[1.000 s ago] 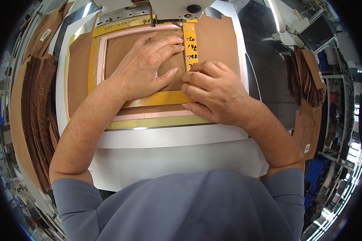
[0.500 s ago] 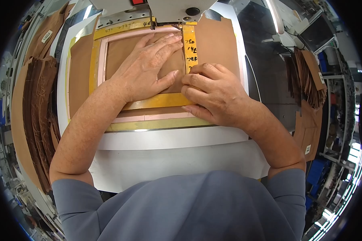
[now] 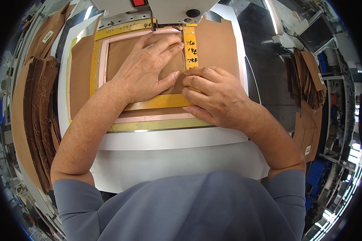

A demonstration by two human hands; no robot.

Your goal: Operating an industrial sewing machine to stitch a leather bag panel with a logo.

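A yellow rectangular frame (image 3: pixel 157 102), with handwritten marks on its far and right bars, lies over a brown fabric panel (image 3: pixel 120 56). Pink strips line the opening in it. My left hand (image 3: pixel 151 66) rests spread and flat on the brown fabric inside the frame, its fingertips beside the right bar, close to the needle area of a sewing machine (image 3: pixel 169 10). At the frame's near right corner, my right hand (image 3: pixel 217 94) is closed, with fingers curled over the bar and thumb at the near edge. That corner is hidden beneath it.
Beneath the work is a white sheet (image 3: pixel 173 139) with a yellow-green strip (image 3: pixel 149 125) along the near edge. Stacked brown fabric pieces (image 3: pixel 40 104) stand at the left, and another bundle (image 3: pixel 309 78) hangs at the right. A lamp tube (image 3: pixel 272 18) is at the far right.
My left fingertips have slid slightly nearer to me along the right bar. The frame and fabric have shifted very slightly right; my right hand keeps its place at the corner.
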